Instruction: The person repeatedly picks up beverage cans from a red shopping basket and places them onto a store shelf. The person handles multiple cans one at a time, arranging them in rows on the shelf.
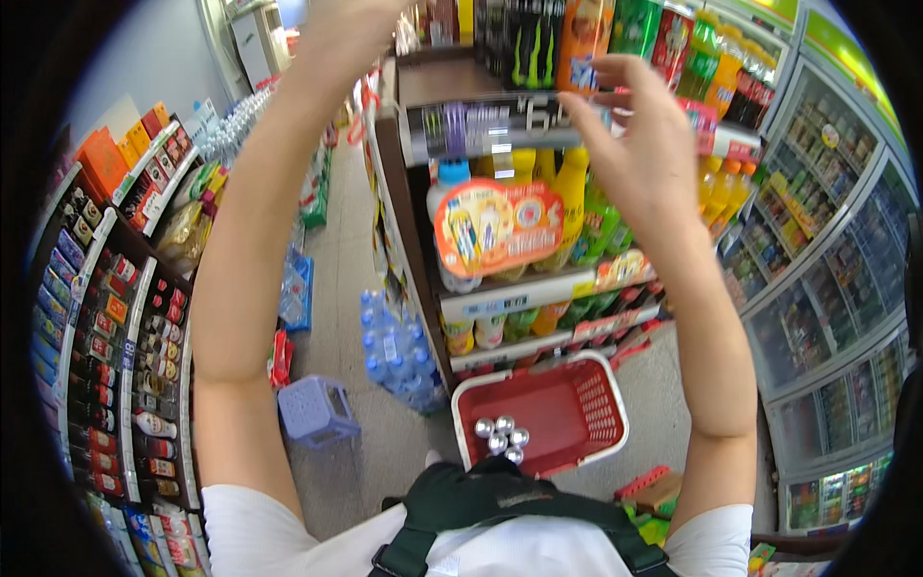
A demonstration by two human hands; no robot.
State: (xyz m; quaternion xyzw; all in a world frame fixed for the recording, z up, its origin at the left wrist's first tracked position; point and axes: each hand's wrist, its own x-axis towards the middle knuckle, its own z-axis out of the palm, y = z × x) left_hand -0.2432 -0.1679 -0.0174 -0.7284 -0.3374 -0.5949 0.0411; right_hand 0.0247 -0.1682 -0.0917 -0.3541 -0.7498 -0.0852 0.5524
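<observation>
My left hand (364, 25) is blurred at the top edge, above the left end of a drink shelf; its fingers are partly cut off, so what it holds does not show. My right hand (634, 137) is raised before the shelf's price strip (490, 126), thumb and fingers apart, with nothing in them. Behind its fingers stands an orange soda bottle (585, 43), beside black energy drink cans (532, 47) with green marks. Lower down, a red plastic basket with a white rim (613, 440) rests on the floor, several silver-topped cans (497, 441) inside it.
Shrink-wrapped water bottles (393, 346) and a purple plastic stool (314, 411) stand on the floor at left of the rack. Stocked shelves (122, 360) line the far left; glass-door coolers (815, 288) line the right. A red promotional sign (499, 227) sticks out from the rack.
</observation>
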